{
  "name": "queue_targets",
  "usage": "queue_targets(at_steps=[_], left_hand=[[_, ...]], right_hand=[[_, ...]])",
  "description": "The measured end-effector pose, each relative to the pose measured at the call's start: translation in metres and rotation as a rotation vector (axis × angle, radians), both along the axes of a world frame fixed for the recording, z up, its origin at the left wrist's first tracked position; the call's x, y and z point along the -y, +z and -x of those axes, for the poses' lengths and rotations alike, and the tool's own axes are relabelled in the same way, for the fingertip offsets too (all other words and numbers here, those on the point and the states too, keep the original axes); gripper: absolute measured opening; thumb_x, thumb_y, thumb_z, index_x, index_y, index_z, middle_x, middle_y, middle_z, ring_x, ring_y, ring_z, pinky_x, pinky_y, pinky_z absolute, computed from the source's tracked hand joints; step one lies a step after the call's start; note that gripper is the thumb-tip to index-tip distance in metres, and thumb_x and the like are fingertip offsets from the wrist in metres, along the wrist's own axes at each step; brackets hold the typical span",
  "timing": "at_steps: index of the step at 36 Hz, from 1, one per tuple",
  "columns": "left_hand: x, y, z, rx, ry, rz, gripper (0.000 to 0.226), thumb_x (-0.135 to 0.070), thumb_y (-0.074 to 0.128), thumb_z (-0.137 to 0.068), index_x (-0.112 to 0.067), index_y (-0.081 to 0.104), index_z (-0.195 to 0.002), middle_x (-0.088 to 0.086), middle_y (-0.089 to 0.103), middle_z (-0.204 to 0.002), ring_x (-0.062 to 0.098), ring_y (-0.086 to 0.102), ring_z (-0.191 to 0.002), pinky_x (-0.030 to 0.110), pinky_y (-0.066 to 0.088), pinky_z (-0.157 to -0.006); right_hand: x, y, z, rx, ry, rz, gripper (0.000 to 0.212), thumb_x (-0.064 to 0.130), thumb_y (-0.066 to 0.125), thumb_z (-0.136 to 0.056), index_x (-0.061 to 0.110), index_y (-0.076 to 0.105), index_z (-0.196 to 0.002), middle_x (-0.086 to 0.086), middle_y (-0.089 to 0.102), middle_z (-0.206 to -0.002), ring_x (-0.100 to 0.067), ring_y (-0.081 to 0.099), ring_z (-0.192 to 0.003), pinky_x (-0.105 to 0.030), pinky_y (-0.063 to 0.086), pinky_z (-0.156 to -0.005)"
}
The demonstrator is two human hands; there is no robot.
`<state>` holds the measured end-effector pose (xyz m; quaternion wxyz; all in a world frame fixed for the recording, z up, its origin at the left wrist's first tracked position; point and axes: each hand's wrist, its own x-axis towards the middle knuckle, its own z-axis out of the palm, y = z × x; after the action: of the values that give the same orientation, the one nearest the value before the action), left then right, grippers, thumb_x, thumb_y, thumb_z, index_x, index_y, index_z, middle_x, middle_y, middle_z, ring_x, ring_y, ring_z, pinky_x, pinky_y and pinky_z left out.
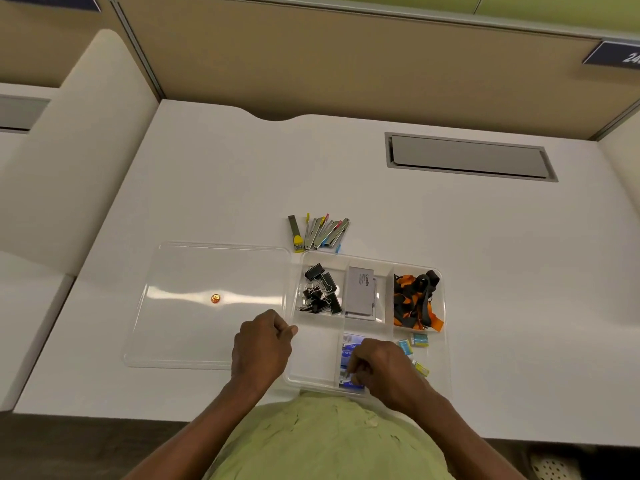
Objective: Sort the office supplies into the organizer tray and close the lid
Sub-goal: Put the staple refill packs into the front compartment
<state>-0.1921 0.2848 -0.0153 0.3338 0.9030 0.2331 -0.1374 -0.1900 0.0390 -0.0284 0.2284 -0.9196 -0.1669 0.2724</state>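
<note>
- While lid (207,306) is lying aside, our right hand (384,372) is pinching blue packets (351,348), seating them in tray (311,358) near compartment.
- Left hand (263,344) is curling at rim, likely steadying; grip unclear.

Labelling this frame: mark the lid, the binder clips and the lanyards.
lid (194,337), head view, bare clear panel.
binder clips (320,294), head view, middle of the black pile.
lanyards (415,301), head view, middle of the orange-black bundle.
</note>
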Motion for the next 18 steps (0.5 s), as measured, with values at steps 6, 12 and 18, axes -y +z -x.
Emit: queue_targets(at_steps=[6,12,18], left_hand=[[-0.005,0.008,-0.011,-0.105,-0.049,-0.09,0.032,-0.054,0.077,-0.09,-0.028,0.065,-0.076,-0.013,0.07,-0.074,0.015,0.069,-0.078,0.033,0.057,-0.074],[-0.018,0.022,-0.062,-0.085,-0.088,-0.183,0.061,-0.08,0.068,-0.082,-0.019,0.066,-0.072,-0.004,0.072,-0.079,0.025,0.071,-0.083,0.032,0.048,-0.069],[-0.019,0.037,-0.139,0.065,-0.076,-0.2,0.05,-0.067,0.073,-0.087,-0.019,0.069,-0.097,0.007,0.074,-0.105,0.035,0.07,-0.102,0.038,0.056,-0.081]], right_hand=[[0.002,0.025,-0.036,0.117,-0.1,-0.122,0.01,0.011,0.067,-0.097,0.018,0.074,-0.1,0.007,0.073,-0.096,-0.002,0.067,-0.077,-0.015,0.058,-0.072],[0.002,0.05,-0.1,0.208,-0.341,-0.337,0.005,0.015,0.076,-0.091,0.017,0.076,-0.096,0.009,0.075,-0.079,-0.007,0.072,-0.062,-0.023,0.062,-0.063],[-0.01,0.038,-0.183,0.379,-0.213,-0.205,0.015,0.017,0.082,-0.084,0.021,0.075,-0.096,0.004,0.071,-0.094,-0.01,0.067,-0.082,-0.035,0.058,-0.078]])
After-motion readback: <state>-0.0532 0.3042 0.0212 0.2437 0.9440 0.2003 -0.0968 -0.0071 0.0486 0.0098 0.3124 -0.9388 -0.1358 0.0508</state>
